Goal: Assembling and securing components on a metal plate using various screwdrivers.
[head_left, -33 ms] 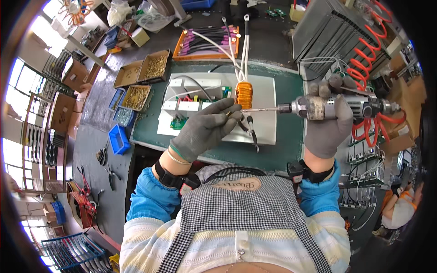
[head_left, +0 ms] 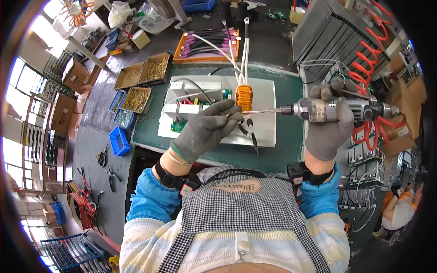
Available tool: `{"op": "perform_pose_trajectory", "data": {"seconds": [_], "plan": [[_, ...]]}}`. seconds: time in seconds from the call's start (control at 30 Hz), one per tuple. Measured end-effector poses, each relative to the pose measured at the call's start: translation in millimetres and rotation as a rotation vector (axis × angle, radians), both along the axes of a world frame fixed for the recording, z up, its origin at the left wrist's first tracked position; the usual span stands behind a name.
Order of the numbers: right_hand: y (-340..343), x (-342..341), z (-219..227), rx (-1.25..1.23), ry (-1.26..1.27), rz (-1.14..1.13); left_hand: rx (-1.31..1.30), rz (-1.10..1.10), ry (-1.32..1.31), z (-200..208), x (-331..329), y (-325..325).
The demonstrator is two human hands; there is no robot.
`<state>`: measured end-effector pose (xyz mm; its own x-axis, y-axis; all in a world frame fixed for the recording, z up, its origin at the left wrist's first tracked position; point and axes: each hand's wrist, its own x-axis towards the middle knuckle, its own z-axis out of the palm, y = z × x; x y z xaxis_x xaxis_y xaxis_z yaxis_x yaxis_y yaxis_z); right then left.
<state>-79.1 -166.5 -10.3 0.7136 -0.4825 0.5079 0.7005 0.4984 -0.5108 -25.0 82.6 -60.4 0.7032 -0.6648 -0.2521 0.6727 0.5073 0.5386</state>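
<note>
My gloved right hand point(head_left: 327, 135) is wrapped round a silver and black air screwdriver point(head_left: 314, 109), held level with its long bit point(head_left: 264, 111) pointing left. My gloved left hand point(head_left: 196, 134) pinches a small brass-coloured screw point(head_left: 229, 115) at the bit's tip; the fingers partly hide it. Both hands are above a white metal plate point(head_left: 267, 132) on the green bench mat. On the plate stand white box-shaped parts point(head_left: 193, 109), a green circuit board point(head_left: 178, 125) and an orange-wound coil point(head_left: 244, 97). White cables point(head_left: 246, 50) run up from the coil, and black-sleeved leads point(head_left: 254, 140) lie below it.
Boxes of brass screws point(head_left: 136, 98) and small blue bins point(head_left: 119, 141) stand at the left. An orange tray point(head_left: 207, 45) of cables lies beyond the plate. Coiled red air hose point(head_left: 364, 63) hangs at the right beside stacked grey panels point(head_left: 337, 41). Pliers point(head_left: 111, 177) lie at lower left.
</note>
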Motion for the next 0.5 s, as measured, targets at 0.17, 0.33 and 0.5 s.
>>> {"op": "perform_pose_trajectory", "data": {"seconds": [0.17, 0.33, 0.5], "plan": [[-7, 5, 7, -0.010, -0.046, -0.004, 0.180, -0.017, -0.088, 15, 11, -9], [-6, 11, 7, 0.001, -0.065, -0.039, 0.309, 0.020, -0.158, 13, 17, -21], [-6, 11, 7, 0.034, -0.045, -0.097, 0.304, -0.018, -0.175, 8, 29, -27]]}}
